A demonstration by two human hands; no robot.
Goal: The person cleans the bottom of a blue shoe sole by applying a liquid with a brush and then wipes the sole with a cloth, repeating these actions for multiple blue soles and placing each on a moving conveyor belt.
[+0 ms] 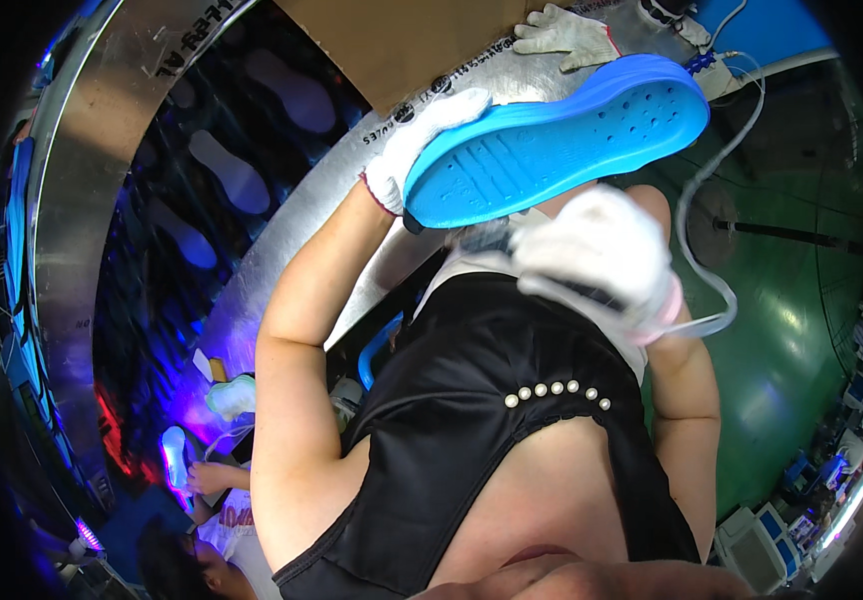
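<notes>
Gripping blue sole (562, 150) in left hand (422, 130), holding right hand (597, 245) nearby (too blurred to judge grip); seemingly midway, not yet releasing sole.

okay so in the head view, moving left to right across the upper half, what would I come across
Pale soles, then the gloved left hand, the blue shoe sole, and the pale cord.

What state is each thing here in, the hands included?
Blue sole: held up, pitted side showing
Left hand: gloved, gripping the blue sole's end
Right hand: gloved, blurred, grip unclear
Spare glove: lying unworn
Pale soles: lying apart
Hose: slack, curving
Far sole: brightly lit, beside a co-worker's hand
</notes>
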